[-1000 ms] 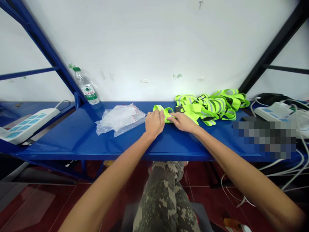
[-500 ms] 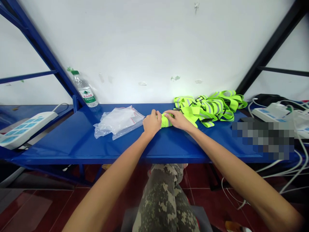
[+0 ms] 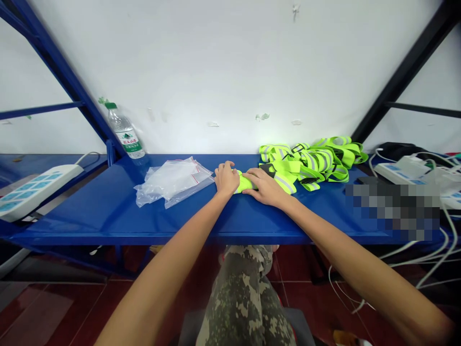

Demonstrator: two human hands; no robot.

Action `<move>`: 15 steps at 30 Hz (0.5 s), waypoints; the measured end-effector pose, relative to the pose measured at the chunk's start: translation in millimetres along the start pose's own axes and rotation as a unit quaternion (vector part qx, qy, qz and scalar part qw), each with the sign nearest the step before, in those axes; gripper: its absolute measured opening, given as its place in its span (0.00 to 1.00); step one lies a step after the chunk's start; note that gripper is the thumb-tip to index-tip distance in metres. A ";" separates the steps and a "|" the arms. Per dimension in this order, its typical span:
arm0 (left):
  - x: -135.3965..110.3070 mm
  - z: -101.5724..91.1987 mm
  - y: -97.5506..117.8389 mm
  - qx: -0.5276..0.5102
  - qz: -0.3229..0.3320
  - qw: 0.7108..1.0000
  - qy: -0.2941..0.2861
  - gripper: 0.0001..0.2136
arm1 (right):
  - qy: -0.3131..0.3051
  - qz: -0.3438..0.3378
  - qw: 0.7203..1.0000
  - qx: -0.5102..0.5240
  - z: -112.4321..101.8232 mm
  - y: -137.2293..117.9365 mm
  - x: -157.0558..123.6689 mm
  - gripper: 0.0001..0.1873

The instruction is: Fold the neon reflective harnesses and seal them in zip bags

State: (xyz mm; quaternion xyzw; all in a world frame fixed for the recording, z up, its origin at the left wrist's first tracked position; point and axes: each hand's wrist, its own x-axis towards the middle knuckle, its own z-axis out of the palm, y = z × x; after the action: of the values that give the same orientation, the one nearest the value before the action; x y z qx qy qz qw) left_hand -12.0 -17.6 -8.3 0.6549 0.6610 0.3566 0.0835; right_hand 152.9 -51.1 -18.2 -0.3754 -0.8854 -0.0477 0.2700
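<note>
A neon yellow-green reflective strap [image 3: 245,183] with a silver stripe lies bunched on the blue table. My left hand [image 3: 227,179] is closed around its left end, fingers curled. From the other side, my right hand [image 3: 265,186] grips the same strap, thumb and fingers on either side of it. Part of the strap passes under my palms and is hidden. Just beyond my right hand, a pile of matching reflective straps [image 3: 317,161] with black buckles spreads along the wall. Clear zip bags [image 3: 176,180] with red seal lines lie left of my left hand.
A water bottle [image 3: 126,132] stands at the back left against the wall. White power strips lie at the left [image 3: 39,190] and at the right [image 3: 396,172], with loose cables. A blurred dark object [image 3: 392,206] rests on the table's right side. Blue frame posts [image 3: 68,72] rise at the left.
My right hand has shifted slightly toward me and lies flatter over the strap. My left hand has moved slightly left. More of the loose strap and a dark patch show beyond the right hand.
</note>
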 end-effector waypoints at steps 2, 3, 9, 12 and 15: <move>0.2 1.3 -2.0 -0.023 0.022 0.999 0.000 0.13 | -0.012 -0.002 1.000 -0.009 -1.0 -0.4 -0.5 0.27; 0.5 2.1 -3.5 -0.040 0.033 0.999 -0.006 0.14 | -0.016 0.002 1.000 -0.018 -0.5 -0.5 -0.6 0.26; -2.0 2.4 -8.7 -0.117 0.052 0.992 -0.001 0.13 | -0.039 0.047 0.998 -0.028 4.8 0.5 0.3 0.27; -7.9 -2.7 -5.4 -0.120 0.071 0.990 0.005 0.13 | -0.055 0.047 0.997 0.024 3.4 4.3 5.0 0.25; -14.4 -9.9 -0.7 -0.078 0.102 0.992 -0.003 0.13 | -0.066 0.057 0.994 0.070 0.1 8.9 10.1 0.24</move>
State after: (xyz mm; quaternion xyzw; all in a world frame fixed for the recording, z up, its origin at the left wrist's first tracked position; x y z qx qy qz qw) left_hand -16.4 -34.4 -6.6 0.7113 0.5610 0.4116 0.0999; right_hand 153.2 -38.3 -14.2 -0.4081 -0.8794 0.0545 0.2389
